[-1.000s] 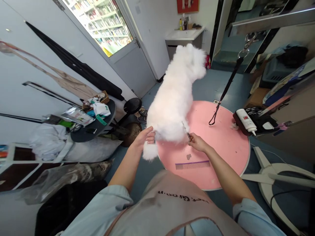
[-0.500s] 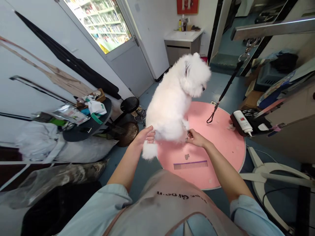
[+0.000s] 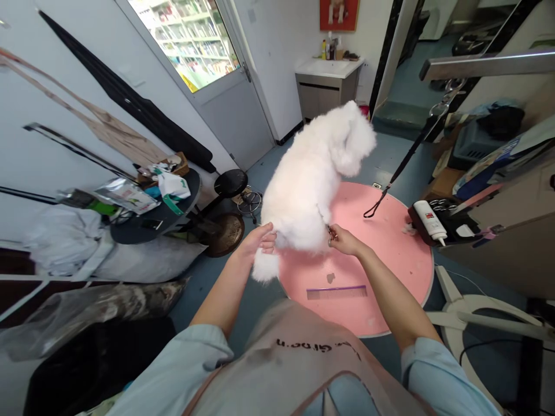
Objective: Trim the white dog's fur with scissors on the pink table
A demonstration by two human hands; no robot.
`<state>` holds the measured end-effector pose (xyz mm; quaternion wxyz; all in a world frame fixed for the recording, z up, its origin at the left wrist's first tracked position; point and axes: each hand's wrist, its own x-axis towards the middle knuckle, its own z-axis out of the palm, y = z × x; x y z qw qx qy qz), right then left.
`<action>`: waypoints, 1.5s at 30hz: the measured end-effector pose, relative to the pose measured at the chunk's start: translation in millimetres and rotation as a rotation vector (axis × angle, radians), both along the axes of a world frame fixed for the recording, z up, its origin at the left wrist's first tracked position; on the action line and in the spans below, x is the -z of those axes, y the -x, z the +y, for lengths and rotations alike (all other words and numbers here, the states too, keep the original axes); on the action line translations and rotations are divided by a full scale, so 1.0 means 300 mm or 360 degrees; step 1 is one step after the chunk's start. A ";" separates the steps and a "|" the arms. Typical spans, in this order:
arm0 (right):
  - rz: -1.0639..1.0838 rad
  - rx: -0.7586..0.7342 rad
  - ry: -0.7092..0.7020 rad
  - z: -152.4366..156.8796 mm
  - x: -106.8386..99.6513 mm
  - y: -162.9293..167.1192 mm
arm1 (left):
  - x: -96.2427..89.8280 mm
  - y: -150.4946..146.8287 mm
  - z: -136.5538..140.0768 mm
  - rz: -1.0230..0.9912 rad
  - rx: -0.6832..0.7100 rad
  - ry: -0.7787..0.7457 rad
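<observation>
White dog (image 3: 303, 179) on pink table (image 3: 394, 240), hands (image 3: 259, 240) (image 3: 344, 240) clamped on tail (image 3: 265, 266) and scissors (image 3: 331, 233), blue floor (image 3: 384, 153), grey door (image 3: 236, 110)

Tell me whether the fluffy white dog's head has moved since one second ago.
Yes: the fluffy white dog's head has shifted lower and rightward in view, judged against the rectangular white sink.

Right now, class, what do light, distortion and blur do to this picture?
Head view: the door leans, likely from wide-angle distortion; shelves behind its glass look washed out. Head view: the white dog shows little fur detail; the tool in the right hand is too small to read clearly.
</observation>
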<state>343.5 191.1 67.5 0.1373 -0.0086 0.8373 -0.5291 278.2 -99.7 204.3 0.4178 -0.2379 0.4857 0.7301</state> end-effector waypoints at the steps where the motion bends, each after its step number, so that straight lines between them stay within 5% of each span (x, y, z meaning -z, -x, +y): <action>1: -0.0030 0.0026 -0.0013 0.004 0.002 -0.007 | -0.002 -0.002 0.001 -0.0002 0.0009 0.0001; 31: 0.0059 0.0446 -0.0219 -0.234 -0.141 -0.197 | -0.021 -0.053 0.033 0.0129 0.0240 0.0012; 45: -0.0106 0.0664 -0.0140 -0.273 -0.105 -0.236 | 0.006 -0.063 0.043 0.0154 0.0397 0.0015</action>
